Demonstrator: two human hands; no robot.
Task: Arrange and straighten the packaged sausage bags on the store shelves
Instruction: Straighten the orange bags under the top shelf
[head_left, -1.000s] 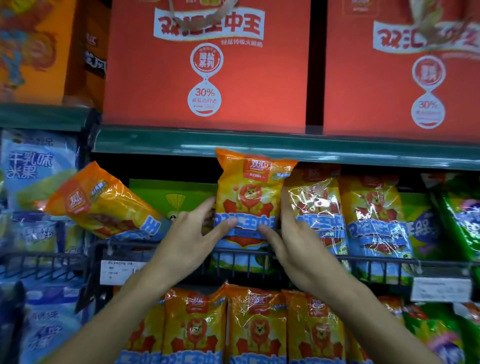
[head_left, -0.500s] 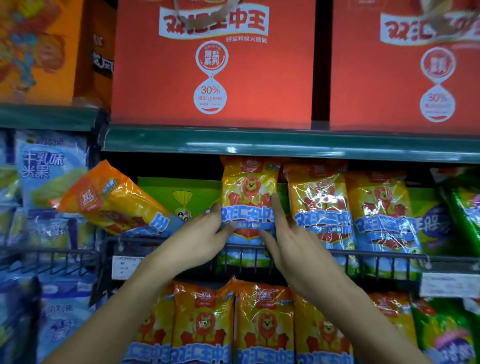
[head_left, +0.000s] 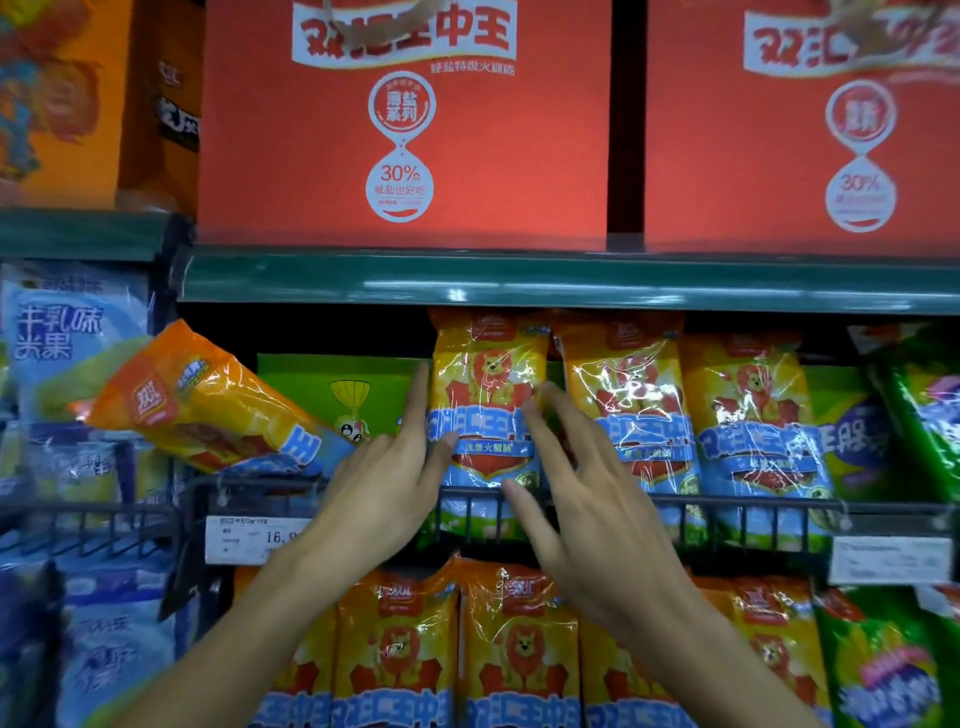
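My left hand (head_left: 387, 488) lies spread flat on the left edge of the upright sausage bag (head_left: 485, 395), behind the wire rail (head_left: 727, 506); right hand (head_left: 587, 499) fingers splayed at its 3 o'clock edge. Three upright bags; one tilted bag (head_left: 208, 405) at 9 o'clock.

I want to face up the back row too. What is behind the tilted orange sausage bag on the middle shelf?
Behind the tilted orange bag stands a green package with a cartoon figure; its lower left is covered, and anything deeper is in darkness.
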